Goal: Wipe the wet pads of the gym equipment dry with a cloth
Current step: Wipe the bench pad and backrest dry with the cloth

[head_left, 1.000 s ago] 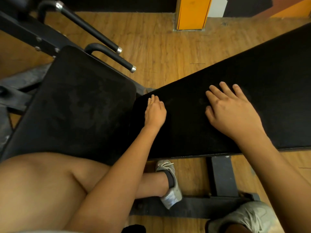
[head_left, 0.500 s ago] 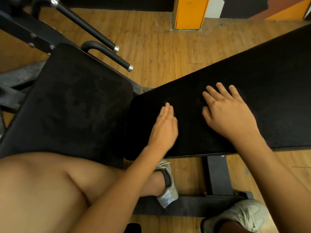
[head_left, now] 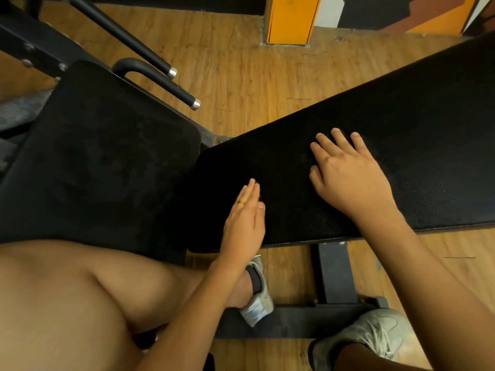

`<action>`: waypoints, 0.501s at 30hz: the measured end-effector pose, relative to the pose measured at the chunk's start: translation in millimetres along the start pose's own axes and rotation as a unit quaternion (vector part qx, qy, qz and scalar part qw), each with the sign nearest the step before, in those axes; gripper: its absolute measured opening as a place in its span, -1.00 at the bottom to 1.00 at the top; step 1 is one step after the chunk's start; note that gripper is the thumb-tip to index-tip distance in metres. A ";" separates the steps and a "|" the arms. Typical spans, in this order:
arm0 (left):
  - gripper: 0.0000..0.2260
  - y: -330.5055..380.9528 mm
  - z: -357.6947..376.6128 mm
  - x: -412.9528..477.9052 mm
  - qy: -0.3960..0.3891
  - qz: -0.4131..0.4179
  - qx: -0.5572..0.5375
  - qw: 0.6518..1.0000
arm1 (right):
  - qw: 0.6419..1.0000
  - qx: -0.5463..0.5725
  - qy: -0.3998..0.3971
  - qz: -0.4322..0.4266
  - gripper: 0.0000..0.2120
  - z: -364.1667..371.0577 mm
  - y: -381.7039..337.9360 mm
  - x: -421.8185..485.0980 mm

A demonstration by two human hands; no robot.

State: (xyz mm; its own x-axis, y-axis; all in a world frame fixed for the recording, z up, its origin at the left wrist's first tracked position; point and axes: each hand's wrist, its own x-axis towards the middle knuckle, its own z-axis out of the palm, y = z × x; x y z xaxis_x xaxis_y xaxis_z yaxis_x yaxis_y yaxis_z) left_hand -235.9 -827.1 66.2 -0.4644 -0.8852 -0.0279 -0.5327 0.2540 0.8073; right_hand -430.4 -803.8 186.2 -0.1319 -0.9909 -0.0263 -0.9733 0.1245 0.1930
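Right hand palm-down on long back pad, fingers spread. Left hand edge-on on same pad, fingers straight, pressed together, ring on one. Seat pad left of left fingertips, blotchy, likely damp. No cloth visible under either hand. Pads look fixed, cushioned, grippy-textured: press flat, no grasp needed.

My left hand wears a thin yellow ring on one finger. My right hand is bare, as are both forearms and my left leg. My left sneaker is pale grey, with a black sock above its collar. My right sneaker is the same grey, laced, with a mesh upper.
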 end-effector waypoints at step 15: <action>-0.59 -13.5 -31.2 141.5 -0.033 -0.103 0.010 0.994 | 1.000 -0.005 -0.007 -0.004 -0.47 1.5 1.1 0.3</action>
State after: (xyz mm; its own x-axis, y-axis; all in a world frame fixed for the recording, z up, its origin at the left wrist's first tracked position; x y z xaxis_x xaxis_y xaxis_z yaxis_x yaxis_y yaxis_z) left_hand -272.4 -967.9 69.7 -0.3888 -0.8920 -0.2306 -0.6348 0.0780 0.7687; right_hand -431.8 -803.9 184.9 -0.1270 -0.9911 -0.0412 -0.9723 0.1161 0.2029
